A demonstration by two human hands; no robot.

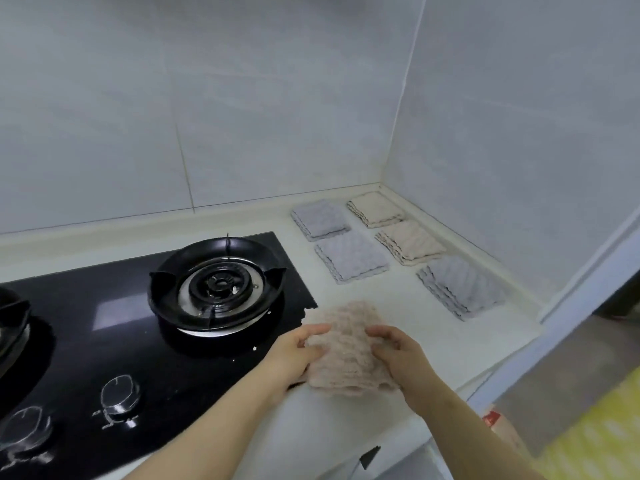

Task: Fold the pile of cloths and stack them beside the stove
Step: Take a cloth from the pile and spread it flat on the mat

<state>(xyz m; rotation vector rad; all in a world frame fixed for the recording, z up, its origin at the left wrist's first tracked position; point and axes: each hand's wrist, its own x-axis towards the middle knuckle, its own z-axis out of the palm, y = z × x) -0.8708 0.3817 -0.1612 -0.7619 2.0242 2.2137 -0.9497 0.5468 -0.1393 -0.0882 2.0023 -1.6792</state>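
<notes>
Both hands, left (298,355) and right (398,355), pinch a pink cloth (346,344) on the counter (433,327) beside the stove (138,341), fingers curled. Five folded cloths (349,256) lie behind; bare counter between.

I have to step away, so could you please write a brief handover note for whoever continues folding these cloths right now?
Left hand: gripping the left side of the pink cloth.
Right hand: gripping its right side. The cloth is bunched between both hands at the counter's front, just right of the stove.
Done: five folded cloths lie side by side in the corner: three grey and two beige.
Left: finish folding the pink cloth and set it down with the others. No unfolded pile is in view.
</notes>
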